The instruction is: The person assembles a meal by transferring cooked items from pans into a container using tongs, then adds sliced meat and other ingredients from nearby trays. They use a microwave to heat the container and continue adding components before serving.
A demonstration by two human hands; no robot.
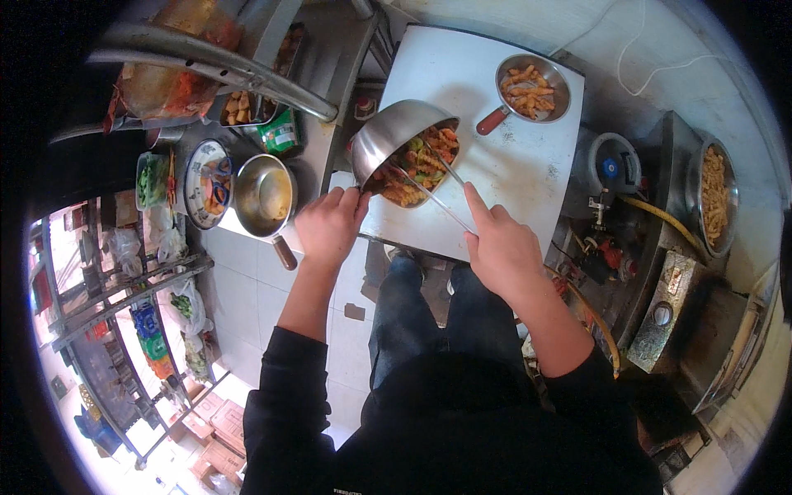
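The white surface point(511, 165) lies just ahead of both my hands, with my legs below its near edge. On it, beyond my right hand, sits a small red-handled pan point(532, 87) of orange pasta pieces. To the left of my left hand a second, empty saucepan point(264, 194) rests with its handle pointing back toward me.

My left hand point(330, 224) has its grip clamped on the near end of a steel saucepan point(404, 153), which is tilted so its mouth faces my right, over the surface. Inside it lies mixed pasta with green and red vegetable pieces point(421, 161).

My right hand point(503, 247) has its grip closed around a pair of long metal chopsticks point(437, 194), their tips reaching into the food.

The pan leans steeply, so I judge the food could slide out over the lip if my left wrist tips further. The thin sticks could also flick pieces off the surface edge.
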